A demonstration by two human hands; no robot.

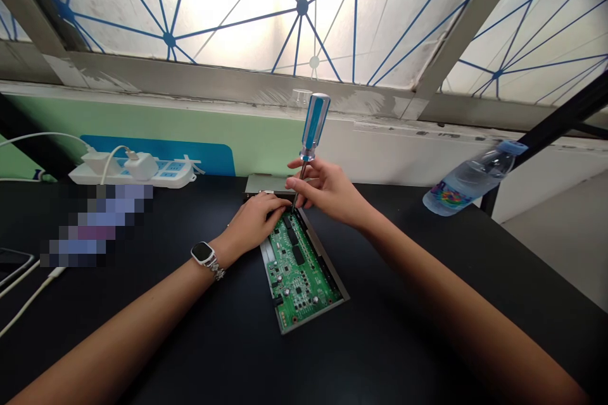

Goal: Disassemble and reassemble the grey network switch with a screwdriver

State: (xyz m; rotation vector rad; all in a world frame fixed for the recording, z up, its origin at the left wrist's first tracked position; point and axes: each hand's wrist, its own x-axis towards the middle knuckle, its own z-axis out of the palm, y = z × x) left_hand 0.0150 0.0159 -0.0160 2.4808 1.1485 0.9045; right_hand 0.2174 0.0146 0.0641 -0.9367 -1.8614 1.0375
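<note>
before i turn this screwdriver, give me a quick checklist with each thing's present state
1. Grip on the screwdriver with the clear-and-blue plastic handle: ok, right hand fingers are on it below the handle.
2. Screwdriver tip seated: cannot tell, too small to see.
3. Left hand at the green rectangular circuit board: ok, at its far end.
4. Clear plastic bottle with blue cap away from the board: ok, apart at right.
5. White plastic power strip apart from the board: ok.
</note>
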